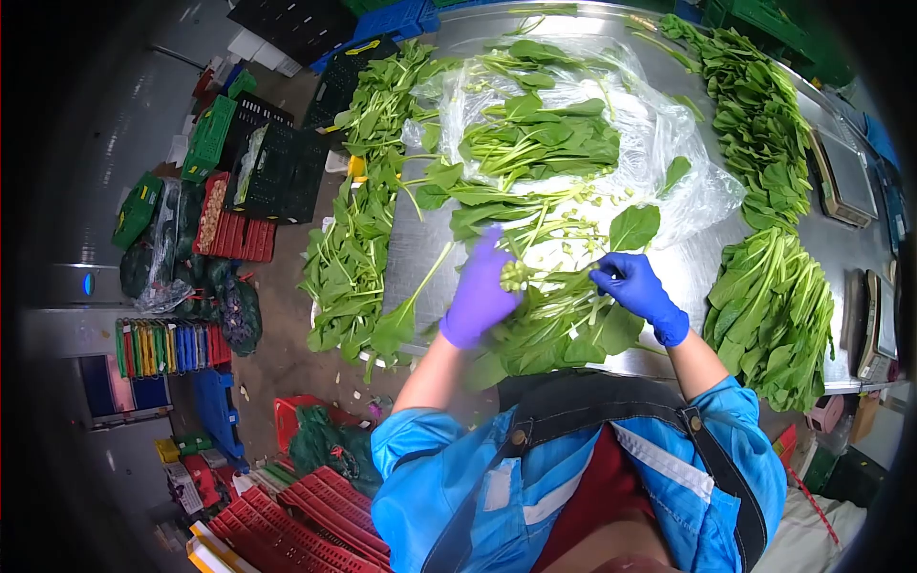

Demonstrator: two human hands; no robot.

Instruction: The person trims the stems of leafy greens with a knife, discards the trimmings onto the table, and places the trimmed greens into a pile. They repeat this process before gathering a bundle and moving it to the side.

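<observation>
My left hand (480, 291), in a purple glove and blurred by motion, is closed around a bunch of leafy greens. The cut stem ends (516, 277) of that bunch poke out beside its fingers. To the right, my right hand (638, 288) in a blue glove has its fingers pinched together; whatever they hold, if anything, is hidden. Below and between the hands lie more greens (544, 339), leaves toward me. Beyond them a pile of leafy greens (544, 143) rests on crumpled clear plastic (693, 191), with stem trimmings (573, 229) scattered in front.
The metal table (420, 263) has loose greens (353, 258) along its left edge and stacked bunches (769, 315) on the right. Scales (845, 177) stand at the far right. Black crates (282, 172) and red crates (296, 520) are on the floor at left.
</observation>
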